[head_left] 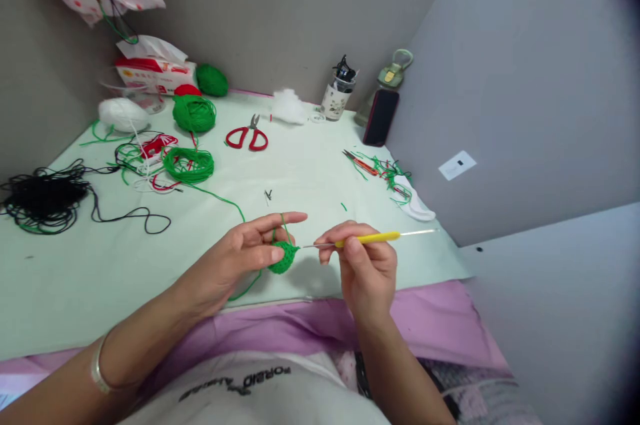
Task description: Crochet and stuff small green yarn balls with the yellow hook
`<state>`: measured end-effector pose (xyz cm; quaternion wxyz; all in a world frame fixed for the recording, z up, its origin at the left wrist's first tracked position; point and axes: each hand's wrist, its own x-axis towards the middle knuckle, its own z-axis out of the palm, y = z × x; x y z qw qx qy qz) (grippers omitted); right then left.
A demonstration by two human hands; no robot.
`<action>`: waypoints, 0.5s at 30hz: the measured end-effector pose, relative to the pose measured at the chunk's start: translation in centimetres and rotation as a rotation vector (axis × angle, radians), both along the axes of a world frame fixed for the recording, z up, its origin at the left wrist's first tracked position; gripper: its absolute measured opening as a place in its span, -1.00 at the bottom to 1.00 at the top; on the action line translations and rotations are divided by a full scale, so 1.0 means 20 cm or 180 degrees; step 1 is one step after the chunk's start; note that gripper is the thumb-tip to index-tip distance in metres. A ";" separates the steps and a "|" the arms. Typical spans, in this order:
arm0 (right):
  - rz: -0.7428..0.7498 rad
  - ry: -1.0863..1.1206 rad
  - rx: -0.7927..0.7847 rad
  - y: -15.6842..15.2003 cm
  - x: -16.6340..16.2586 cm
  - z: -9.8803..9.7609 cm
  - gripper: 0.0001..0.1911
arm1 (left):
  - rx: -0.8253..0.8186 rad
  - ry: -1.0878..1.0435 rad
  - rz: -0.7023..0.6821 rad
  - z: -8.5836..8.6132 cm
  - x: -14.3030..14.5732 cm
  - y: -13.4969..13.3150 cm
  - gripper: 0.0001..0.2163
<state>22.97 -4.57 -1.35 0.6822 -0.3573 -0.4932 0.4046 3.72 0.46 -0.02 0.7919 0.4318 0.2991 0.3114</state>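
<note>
Left grip [245, 255] pinches green crochet piece [284, 257], right grip [363, 265] holds yellow hook [370, 238], above near table edge [300, 300].

head view | faces forward and down | close above left hand [240, 258], right hand [367, 268]

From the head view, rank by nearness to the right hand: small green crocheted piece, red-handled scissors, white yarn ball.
1. Small green crocheted piece, just left of the right hand.
2. Red-handled scissors, mid-table.
3. White yarn ball, far back left.
</note>
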 end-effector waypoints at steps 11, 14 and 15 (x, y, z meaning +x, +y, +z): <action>0.0543 0.0737 -0.0432 0.02 0.00 0.01 -0.83 | -0.0093 -0.0148 -0.0263 -0.01 0.01 -0.01 -0.60; 0.0380 0.0349 -0.0156 0.00 -0.02 -0.01 -0.84 | 0.0302 0.0125 -0.0074 -0.01 0.02 -0.02 -0.53; 0.0275 0.0085 -0.0031 0.00 -0.03 -0.01 -0.84 | 0.0407 0.0233 -0.0030 -0.01 0.03 -0.02 -0.51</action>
